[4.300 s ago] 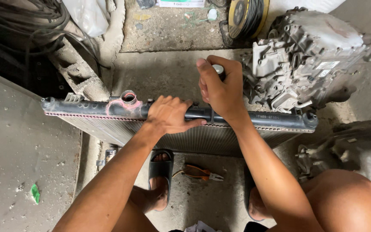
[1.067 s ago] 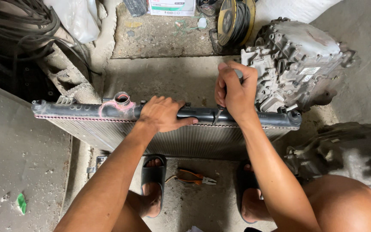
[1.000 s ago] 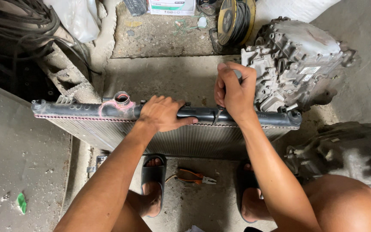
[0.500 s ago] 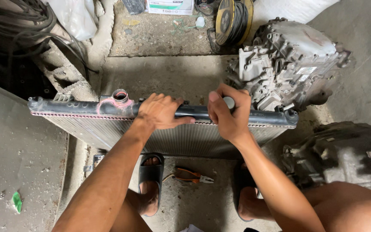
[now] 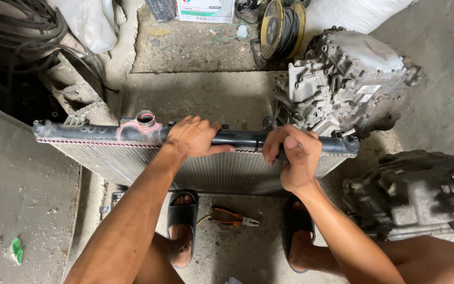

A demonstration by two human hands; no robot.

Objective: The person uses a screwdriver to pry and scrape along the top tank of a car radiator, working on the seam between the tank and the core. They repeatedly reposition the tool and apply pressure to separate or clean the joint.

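A car radiator (image 5: 106,158) stands on edge in front of me, its black plastic top tank running left to right with a round filler neck stained pink. My left hand (image 5: 193,135) lies over the top tank just right of the filler neck, fingers wrapped on it. My right hand (image 5: 295,152) grips the tank further right, closed around it near a small pipe stub. The finned metal core hangs below both hands.
A grey gearbox casing (image 5: 345,79) sits behind the radiator's right end, and another engine part (image 5: 421,194) lies at the right. Orange-handled pliers (image 5: 229,216) lie on the concrete between my sandalled feet. Cable coils (image 5: 282,26), a carton and sacks stand at the back.
My right hand has come down from above the tank's rear side and now clasps the top tank. The left hand has stayed on the tank. The view shifted slightly.
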